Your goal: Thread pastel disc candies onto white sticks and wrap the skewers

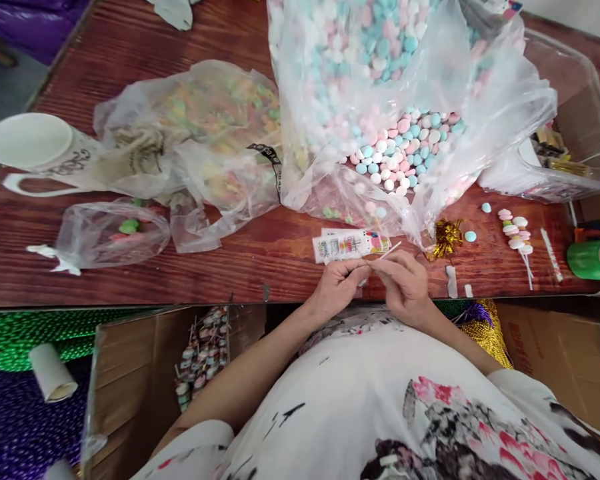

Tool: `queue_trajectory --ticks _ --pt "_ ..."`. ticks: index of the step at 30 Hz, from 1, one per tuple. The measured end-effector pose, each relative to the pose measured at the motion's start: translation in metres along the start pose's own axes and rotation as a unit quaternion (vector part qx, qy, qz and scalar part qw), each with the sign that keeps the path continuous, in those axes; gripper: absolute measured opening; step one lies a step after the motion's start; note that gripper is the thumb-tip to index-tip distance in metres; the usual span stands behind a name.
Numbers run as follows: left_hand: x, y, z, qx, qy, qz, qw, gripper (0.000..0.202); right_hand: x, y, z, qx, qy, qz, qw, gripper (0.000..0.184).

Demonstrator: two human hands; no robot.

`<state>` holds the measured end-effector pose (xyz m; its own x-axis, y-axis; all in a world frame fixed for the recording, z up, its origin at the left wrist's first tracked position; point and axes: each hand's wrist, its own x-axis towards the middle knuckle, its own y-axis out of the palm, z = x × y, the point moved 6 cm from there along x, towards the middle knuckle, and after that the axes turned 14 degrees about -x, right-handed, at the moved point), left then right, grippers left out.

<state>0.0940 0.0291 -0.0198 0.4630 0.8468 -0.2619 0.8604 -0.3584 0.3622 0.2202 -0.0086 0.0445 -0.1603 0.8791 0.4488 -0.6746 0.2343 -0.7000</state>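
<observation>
My left hand (336,288) and my right hand (404,285) meet at the near edge of the wooden table (130,267), fingers pinched together. A thin white stick (391,251) pokes up from between the fingertips of both hands. Just beyond them lies a small printed wrapper (350,245). A big clear bag of pink, blue and white candy discs (395,143) sits open right behind it. A gold foil bow (446,237) lies to the right of the hands.
A finished candy stick (515,233) and loose candies (471,236) lie at right, by a green tape roll (596,260). A white mug (35,150) and clear bags (190,140) are at left. A cardboard box with candy sticks (203,353) sits below the table.
</observation>
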Motion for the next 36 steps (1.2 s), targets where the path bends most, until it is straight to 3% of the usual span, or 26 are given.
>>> queue_trajectory --ticks 2,6,12,16,20,25,29,32,34,36 --pt "0.001 0.0 0.0 0.004 0.01 -0.002 1.0 0.027 -0.001 0.015 -0.002 -0.017 -0.018 0.006 1.0 0.043" --pt "0.0 -0.006 0.003 0.004 -0.007 -0.012 1.0 0.025 -0.003 0.03 -0.019 -0.014 0.027 0.019 0.999 0.044" --pt "0.003 -0.014 0.0 0.054 0.01 -0.019 0.998 0.034 0.008 0.033 -0.022 0.041 0.055 0.045 0.997 0.035" --pt "0.005 -0.016 -0.009 0.085 0.046 -0.016 0.995 0.035 0.003 0.033 -0.026 0.099 0.118 0.012 0.988 0.039" --pt "0.005 -0.017 -0.021 0.114 0.09 -0.034 0.989 0.036 -0.007 0.033 -0.035 0.217 0.245 -0.037 0.944 0.021" --pt "0.003 -0.003 -0.039 0.16 0.176 -0.007 0.971 0.031 -0.005 0.047 -0.04 0.371 0.358 0.036 0.856 0.016" --pt "-0.003 0.006 -0.049 0.211 0.268 0.015 0.94 0.023 -0.001 0.052 -0.044 0.454 0.397 0.089 0.792 0.021" --pt "-0.008 0.009 -0.05 0.25 0.292 0.038 0.923 0.023 -0.002 0.057 -0.046 0.507 0.41 0.152 0.742 0.026" --pt "-0.012 0.012 -0.048 0.261 0.282 0.057 0.922 0.022 -0.001 0.058 -0.046 0.519 0.391 0.195 0.735 0.027" --pt "-0.015 0.014 -0.048 0.256 0.254 0.06 0.931 0.02 0.003 0.053 -0.043 0.502 0.342 0.226 0.761 0.026"
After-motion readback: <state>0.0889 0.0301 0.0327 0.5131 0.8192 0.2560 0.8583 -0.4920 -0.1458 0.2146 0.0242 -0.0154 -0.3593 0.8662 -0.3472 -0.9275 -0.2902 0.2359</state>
